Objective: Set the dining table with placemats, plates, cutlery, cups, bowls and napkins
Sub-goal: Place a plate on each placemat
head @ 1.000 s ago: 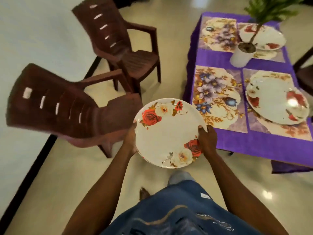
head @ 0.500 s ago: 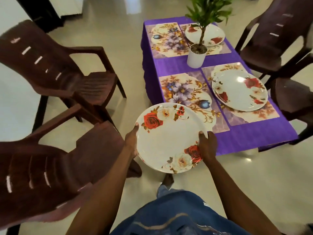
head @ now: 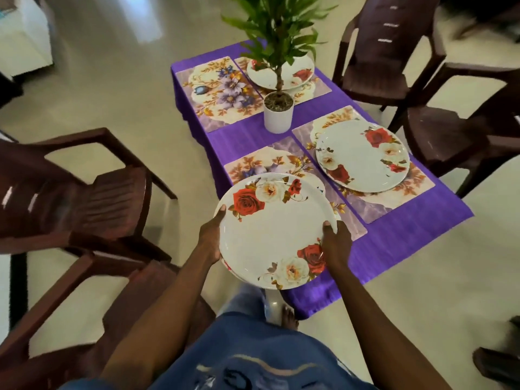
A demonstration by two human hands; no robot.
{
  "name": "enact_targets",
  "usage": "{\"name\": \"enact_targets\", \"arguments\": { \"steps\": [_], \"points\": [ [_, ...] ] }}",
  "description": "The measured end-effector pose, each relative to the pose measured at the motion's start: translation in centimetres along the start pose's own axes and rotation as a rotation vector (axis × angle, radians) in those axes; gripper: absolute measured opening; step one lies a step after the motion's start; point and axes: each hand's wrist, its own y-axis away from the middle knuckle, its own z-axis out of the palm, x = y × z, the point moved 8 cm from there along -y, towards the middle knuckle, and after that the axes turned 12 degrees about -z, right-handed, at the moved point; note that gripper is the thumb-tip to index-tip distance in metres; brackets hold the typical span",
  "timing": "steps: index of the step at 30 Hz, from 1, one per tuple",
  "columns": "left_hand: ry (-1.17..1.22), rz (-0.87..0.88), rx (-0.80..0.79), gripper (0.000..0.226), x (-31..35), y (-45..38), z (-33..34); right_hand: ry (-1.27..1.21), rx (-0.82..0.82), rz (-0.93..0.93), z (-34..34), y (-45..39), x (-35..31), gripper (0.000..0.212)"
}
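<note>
White rose-printed plate [head: 274,235] hangs over the bench's [head: 394,243] near-left corner, above the bare placemat [head: 270,163]. Left hand [head: 209,239] and right hand [head: 336,244] each grip opposite rims. Best lowered level and centred on that mat, clear of the neighbouring plate [head: 361,156].

Both hands held a rose-patterned plate [head: 271,232] by its rim, the left hand [head: 209,239] at its nine o'clock edge and the right hand [head: 336,244] at its four o'clock edge, thumbs over the rim. The plate hovered above the near floral placemat [head: 277,161] on the purple-clothed desk [head: 394,243]. At two o'clock from it a second rose plate [head: 363,156] lay on its own placemat [head: 394,198]. At twelve o'clock stood a white potted plant [head: 278,115], with a bare placemat [head: 222,91] at eleven and a third plate [head: 281,73] behind the stem. Brown plastic chairs [head: 84,198] flanked the desk.
</note>
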Motion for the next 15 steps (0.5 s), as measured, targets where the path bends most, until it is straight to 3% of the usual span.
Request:
{"name": "enact_targets", "arguments": {
  "steps": [4, 9, 13, 15],
  "points": [
    [-0.098, -0.01, -0.014, 0.047, 4.6, -3.8, 2.6, -0.026, 0.118, 0.047, 1.2, -1.8, -0.5, 0.036],
    [-0.305, -0.049, -0.187, 0.074, 11.6, -10.7, 5.5, -0.016, 0.312, 0.134, 4.5, -3.5, -1.9, 0.031],
    [-0.529, -0.095, -0.346, 0.08, 17.4, -16.1, 6.7, -0.032, 0.502, 0.229, 9.9, -3.0, -2.5, 0.023],
    [-0.634, -0.133, -0.421, 0.073, 19.4, -16.6, 7.3, -0.034, 0.567, 0.29, 12.5, -2.1, -3.1, 0.021]
  ]
}}
